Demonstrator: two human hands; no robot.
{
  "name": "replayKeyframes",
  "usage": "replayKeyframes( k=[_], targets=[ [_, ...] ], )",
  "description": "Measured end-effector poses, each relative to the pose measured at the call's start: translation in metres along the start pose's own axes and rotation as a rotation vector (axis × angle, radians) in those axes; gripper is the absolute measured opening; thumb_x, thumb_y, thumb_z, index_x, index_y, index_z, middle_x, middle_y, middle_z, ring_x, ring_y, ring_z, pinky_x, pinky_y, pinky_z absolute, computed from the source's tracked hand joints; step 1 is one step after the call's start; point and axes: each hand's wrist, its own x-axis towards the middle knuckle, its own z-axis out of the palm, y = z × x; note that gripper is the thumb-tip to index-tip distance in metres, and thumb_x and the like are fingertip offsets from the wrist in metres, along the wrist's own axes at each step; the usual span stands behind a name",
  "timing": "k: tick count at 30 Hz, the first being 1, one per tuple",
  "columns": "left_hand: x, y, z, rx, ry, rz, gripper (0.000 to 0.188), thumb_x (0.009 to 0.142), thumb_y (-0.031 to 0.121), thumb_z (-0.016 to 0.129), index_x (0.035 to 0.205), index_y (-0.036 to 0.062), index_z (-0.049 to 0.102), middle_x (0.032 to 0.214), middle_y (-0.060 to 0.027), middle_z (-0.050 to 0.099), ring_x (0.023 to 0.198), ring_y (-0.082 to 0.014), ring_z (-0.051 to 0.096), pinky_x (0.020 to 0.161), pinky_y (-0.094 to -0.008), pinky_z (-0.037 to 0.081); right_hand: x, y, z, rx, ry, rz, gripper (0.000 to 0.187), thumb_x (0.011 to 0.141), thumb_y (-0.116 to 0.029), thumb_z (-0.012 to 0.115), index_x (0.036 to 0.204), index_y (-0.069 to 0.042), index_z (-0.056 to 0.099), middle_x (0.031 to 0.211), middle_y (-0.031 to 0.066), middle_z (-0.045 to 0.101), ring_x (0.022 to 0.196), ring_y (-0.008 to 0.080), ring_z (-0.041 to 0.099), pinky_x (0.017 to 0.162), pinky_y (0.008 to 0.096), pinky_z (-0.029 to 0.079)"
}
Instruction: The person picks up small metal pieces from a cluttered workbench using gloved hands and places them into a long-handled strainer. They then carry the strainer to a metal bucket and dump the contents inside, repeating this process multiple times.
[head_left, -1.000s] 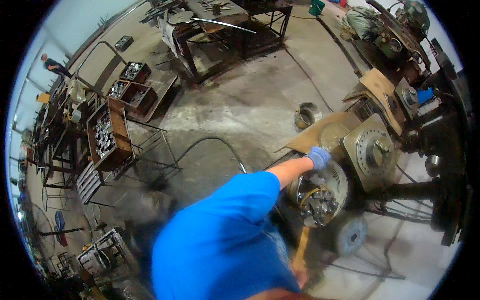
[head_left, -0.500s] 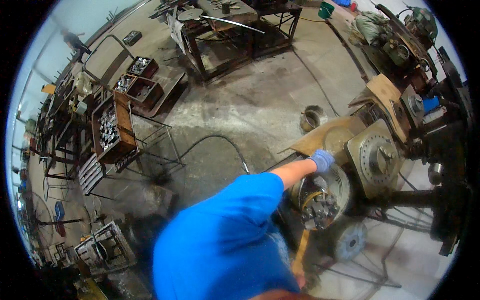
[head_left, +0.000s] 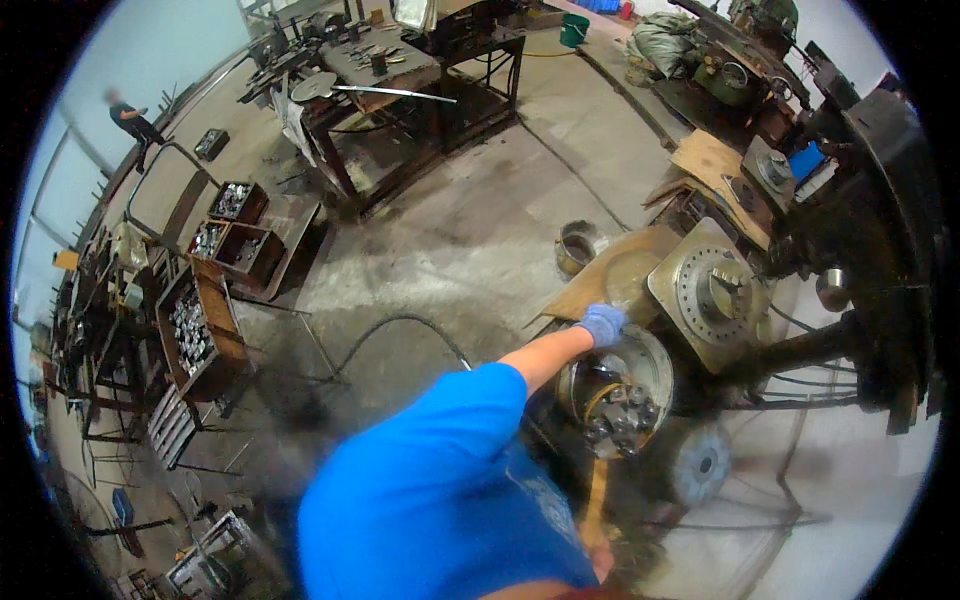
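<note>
My left arm, in a blue sleeve, reaches across to a round metal bucket [head_left: 657, 360]. My left hand [head_left: 603, 325], in a blue glove, is closed at the bucket's far rim; its fingertips are hidden. Inside the bucket lie several dark, shiny metal parts [head_left: 622, 412], with a curved yellow edge beside them. A flat yellow handle [head_left: 596, 490] runs from the bucket's near side toward me. At its lower end my right hand [head_left: 599, 562] is closed around it, largely hidden by my shirt.
A square machine plate with a round drilled disc [head_left: 705, 295] stands right of the bucket. Plywood [head_left: 580, 282] and a metal pot [head_left: 577, 250] lie beyond. Crates of metal parts [head_left: 195, 335] stand left, a workbench [head_left: 400, 75] behind. A person [head_left: 135, 120] is far left.
The view has shifted, so the surroundings appear further left and more of the far workbench shows. My left hand stays at the bucket's rim; my right stays at the yellow handle.
</note>
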Motion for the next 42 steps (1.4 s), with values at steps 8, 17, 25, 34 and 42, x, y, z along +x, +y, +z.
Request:
replayKeyframes(
  k=[8, 17, 25, 34, 42],
  targets=[
    [-0.005, 0.000, -0.006, 0.014, -0.004, 0.012, 0.022, 0.069, 0.026, 0.058, 0.083, 0.0106, 0.066, 0.084, -0.0148, 0.064, 0.079, -0.0314, 0.062, 0.068, -0.0419, 0.049, -0.004, -0.008, 0.052, 0.101, -0.019, -0.047, 0.064, 0.054, -0.023, 0.073, 0.106, -0.001, 0.044, 0.066, -0.0001, 0.040, 0.045, 0.0042, 0.032, 0.038, 0.0147, 0.026],
    [-0.009, 0.007, -0.023, -0.058, -0.049, 0.025, 0.026, 0.069, 0.023, 0.054, 0.092, 0.0124, 0.062, 0.085, -0.0160, 0.063, 0.082, -0.0337, 0.060, 0.070, -0.0447, 0.047, 0.003, 0.006, 0.050, 0.103, -0.021, -0.185, 0.068, 0.054, -0.029, 0.073, 0.108, 0.001, 0.044, 0.065, 0.0011, 0.040, 0.048, 0.0041, 0.033, 0.039, 0.0150, 0.025],
    [-0.002, -0.004, -0.004, -0.002, -0.038, -0.002, 0.025, 0.071, 0.024, 0.054, 0.091, 0.0128, 0.063, 0.085, -0.0155, 0.063, 0.080, -0.0332, 0.061, 0.070, -0.0437, 0.048, 0.000, -0.004, 0.073, -0.124, 0.129, -0.216, 0.069, 0.053, -0.034, 0.070, 0.107, 0.000, 0.045, 0.065, 0.0008, 0.040, 0.047, 0.0042, 0.032, 0.040, 0.0142, 0.025],
    [0.000, -0.003, 0.003, 0.016, 0.015, 0.059, 0.020, 0.069, 0.025, 0.055, 0.078, 0.0113, 0.066, 0.079, -0.0160, 0.063, 0.073, -0.0334, 0.061, 0.065, -0.0427, 0.048, 0.008, 0.009, 0.059, -0.210, 0.295, -0.153, 0.053, 0.071, -0.037, 0.064, 0.106, -0.002, 0.046, 0.065, 0.0027, 0.042, 0.047, 0.0072, 0.037, 0.040, 0.0166, 0.031],
    [0.001, 0.000, -0.007, 0.016, -0.018, 0.031, 0.029, 0.073, 0.029, 0.057, 0.098, 0.0154, 0.063, 0.088, -0.0146, 0.063, 0.082, -0.0322, 0.060, 0.072, -0.0420, 0.047, 0.005, 0.002, 0.091, -0.062, 0.189, -0.366, 0.059, 0.061, -0.037, 0.070, 0.101, 0.000, 0.047, 0.066, 0.0014, 0.043, 0.051, 0.0067, 0.038, 0.042, 0.0181, 0.027]
  ],
)
